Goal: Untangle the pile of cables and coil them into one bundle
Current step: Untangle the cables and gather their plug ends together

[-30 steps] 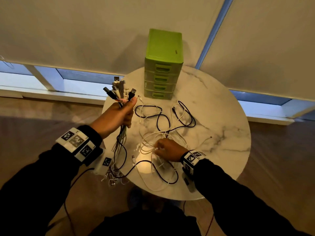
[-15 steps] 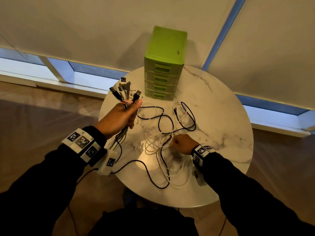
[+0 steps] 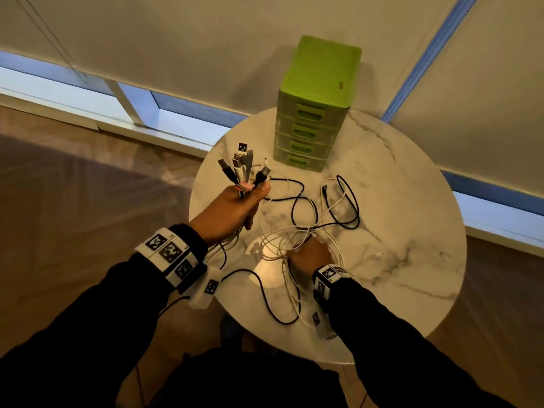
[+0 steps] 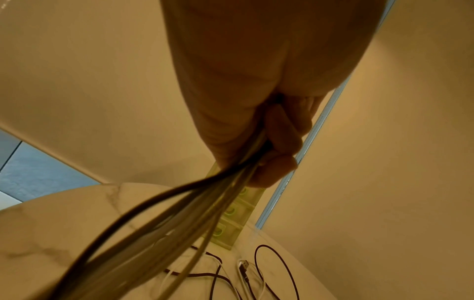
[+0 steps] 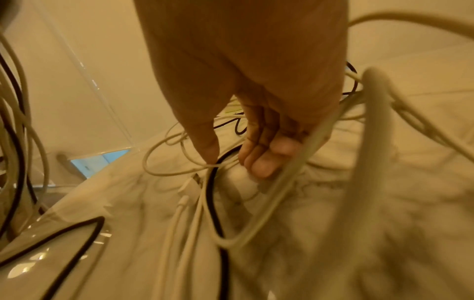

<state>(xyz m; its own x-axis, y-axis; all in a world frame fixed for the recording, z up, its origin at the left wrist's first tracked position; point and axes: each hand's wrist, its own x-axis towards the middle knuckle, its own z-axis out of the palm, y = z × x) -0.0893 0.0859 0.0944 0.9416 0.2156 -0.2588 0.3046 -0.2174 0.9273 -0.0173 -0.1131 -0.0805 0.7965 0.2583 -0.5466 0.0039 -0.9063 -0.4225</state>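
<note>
My left hand (image 3: 232,210) is raised over the table's left edge and grips a bunch of cable ends, with several USB plugs (image 3: 244,169) sticking up out of the fist. In the left wrist view the left hand (image 4: 269,142) is curled round black and white cables (image 4: 179,213) that hang down. My right hand (image 3: 309,254) sits low on a tangle of white cables (image 3: 273,240) at the table's middle. In the right wrist view the right hand (image 5: 228,162) pinches a white and a black strand between thumb and fingers. A loose black cable (image 3: 350,207) loops beyond it.
The round white marble table (image 3: 412,231) stands by a window wall with blinds. A green drawer unit (image 3: 318,113) is at its far edge. One black cable (image 3: 265,293) trails toward the near rim. Wooden floor surrounds the table.
My right hand has shifted right and farther across the table, dragging white and black strands with it. My left hand has kept its grip on the raised plug ends.
</note>
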